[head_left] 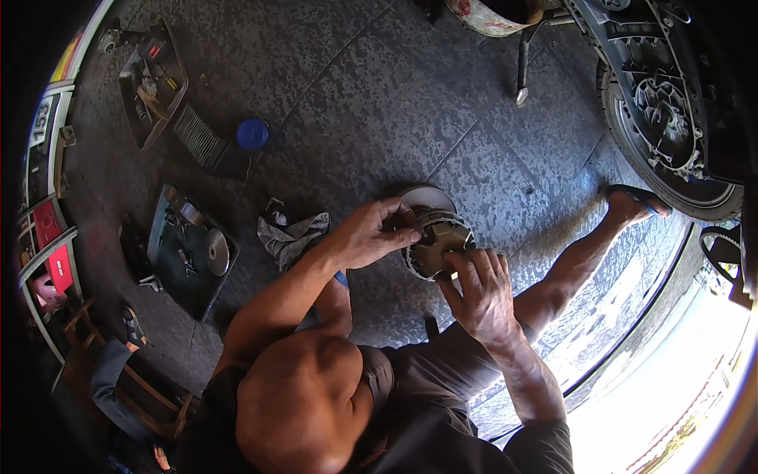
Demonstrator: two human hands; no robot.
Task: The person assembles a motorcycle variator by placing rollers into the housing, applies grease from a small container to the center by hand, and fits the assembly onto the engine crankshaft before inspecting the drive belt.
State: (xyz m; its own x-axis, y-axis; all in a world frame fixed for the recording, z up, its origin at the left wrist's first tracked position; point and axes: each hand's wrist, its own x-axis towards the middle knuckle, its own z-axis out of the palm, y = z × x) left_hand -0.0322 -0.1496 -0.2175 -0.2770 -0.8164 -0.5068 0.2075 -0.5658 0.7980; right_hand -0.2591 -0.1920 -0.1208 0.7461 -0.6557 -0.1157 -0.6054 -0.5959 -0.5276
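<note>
Between my two hands is a round metal scooter part that looks like a variator [436,250], with a toothed rim and a dull gold plate across its face. My left hand [377,234] closes on the rim at its left, thumb over the edge. At the lower right, my right hand [483,294] presses thumb and fingers against the plate and edge; its fingertips are partly hidden. A smooth pale metal disc [426,196] shows just behind the part, and I cannot tell whether they touch. A crumpled grey rag [292,235] lies left of my left wrist.
My bent left knee [292,403] fills the lower middle. A dark tray [170,265] holds a disc and small hardware. Farther left are an open toolbox [130,110] and a blue lid [253,134]. A scooter [663,118] with its casing opened stands right. Another person's leg [118,387] shows lower left.
</note>
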